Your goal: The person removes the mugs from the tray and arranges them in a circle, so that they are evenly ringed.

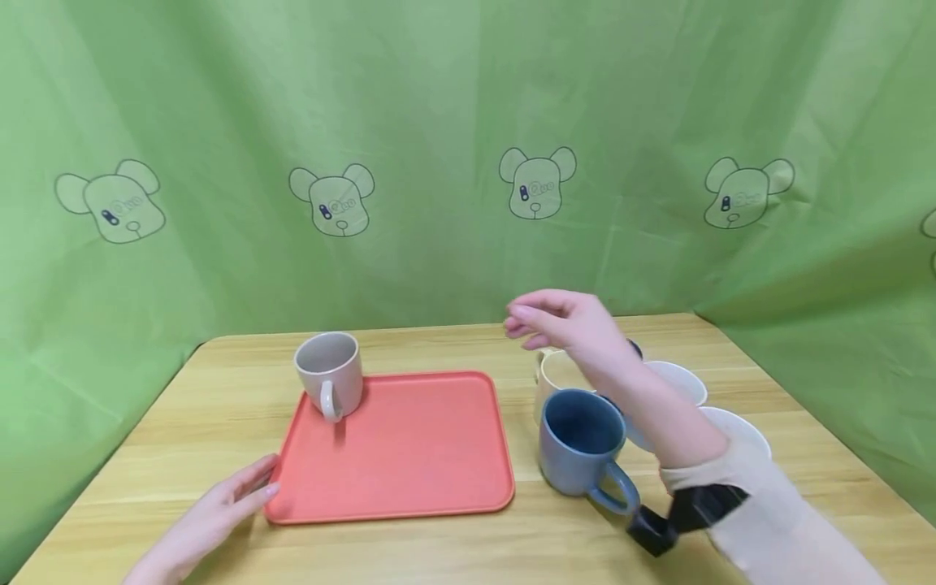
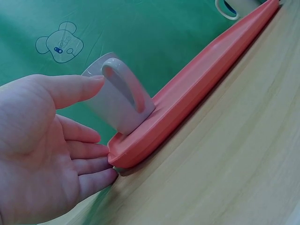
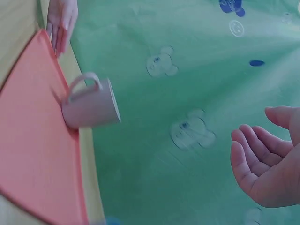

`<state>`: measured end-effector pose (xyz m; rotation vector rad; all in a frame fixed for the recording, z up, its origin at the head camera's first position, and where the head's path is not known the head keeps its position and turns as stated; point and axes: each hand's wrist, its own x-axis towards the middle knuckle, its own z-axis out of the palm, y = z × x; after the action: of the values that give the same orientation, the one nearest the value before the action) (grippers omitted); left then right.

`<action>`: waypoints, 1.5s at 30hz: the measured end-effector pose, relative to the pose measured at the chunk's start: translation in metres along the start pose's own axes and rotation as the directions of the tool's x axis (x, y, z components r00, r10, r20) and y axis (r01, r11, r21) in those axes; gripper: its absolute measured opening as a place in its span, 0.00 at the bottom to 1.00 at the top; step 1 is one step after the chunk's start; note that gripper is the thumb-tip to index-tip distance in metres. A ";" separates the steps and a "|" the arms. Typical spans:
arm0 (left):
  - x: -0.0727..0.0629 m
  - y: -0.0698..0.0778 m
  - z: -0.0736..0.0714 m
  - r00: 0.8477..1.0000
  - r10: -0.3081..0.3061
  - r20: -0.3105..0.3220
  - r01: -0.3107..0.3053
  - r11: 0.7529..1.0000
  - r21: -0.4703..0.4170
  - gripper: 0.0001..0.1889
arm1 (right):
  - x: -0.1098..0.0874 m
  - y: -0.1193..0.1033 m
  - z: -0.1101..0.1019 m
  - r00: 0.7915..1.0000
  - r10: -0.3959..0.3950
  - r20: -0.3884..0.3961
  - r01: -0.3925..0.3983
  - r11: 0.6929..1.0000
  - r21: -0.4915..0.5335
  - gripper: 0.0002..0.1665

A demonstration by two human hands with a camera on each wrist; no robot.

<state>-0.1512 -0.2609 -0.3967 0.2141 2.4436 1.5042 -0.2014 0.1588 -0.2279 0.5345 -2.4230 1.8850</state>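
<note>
A pinkish-grey mug (image 1: 344, 382) stands upright at the far left corner of a red tray (image 1: 409, 455), its handle toward the front. My left hand (image 1: 219, 508) is at the tray's near left edge; in the left wrist view its fingertips (image 2: 101, 164) touch the tray's rim, fingers fairly straight. My right hand (image 1: 566, 321) is raised above the cups on the right, its fingers loosely bent with nothing between them. Below that hand are a cream mug (image 1: 559, 374), partly hidden, and a blue-grey mug (image 1: 581, 455) with its handle toward the near right.
Two white bowls (image 1: 738, 426) sit to the right, partly behind the right forearm. Something dark and another bluish piece are mostly hidden there. A green curtain (image 1: 439, 268) hangs at the back and sides of the wooden table (image 1: 409, 556).
</note>
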 end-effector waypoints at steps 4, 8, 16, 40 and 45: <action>0.001 0.001 0.000 1.000 0.012 -0.005 -0.012 1.000 0.005 0.35 | 0.021 0.001 0.032 1.000 -0.002 0.031 0.000 0.998 0.063 0.18; 0.002 0.001 -0.001 1.000 0.019 -0.004 -0.019 1.000 0.008 0.35 | 0.039 0.006 0.065 0.998 0.002 0.070 -0.008 0.997 0.081 0.17; 0.003 0.001 0.000 1.000 0.022 -0.003 -0.022 1.000 0.005 0.34 | 0.064 0.034 0.121 0.992 0.042 0.122 -0.051 0.996 0.068 0.16; 0.004 -0.002 0.004 1.000 0.002 -0.019 -0.002 1.000 -0.015 0.35 | 0.065 0.116 0.228 0.976 0.198 0.093 -0.209 0.969 0.129 0.14; 0.002 -0.002 0.003 1.000 -0.014 -0.025 0.014 1.000 -0.022 0.35 | 0.064 0.111 0.241 0.974 0.205 0.093 -0.217 0.965 0.146 0.12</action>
<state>-0.1521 -0.2585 -0.4000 0.1747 2.4416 1.5355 -0.2478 -0.0613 -0.3818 0.3723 -2.4833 2.1905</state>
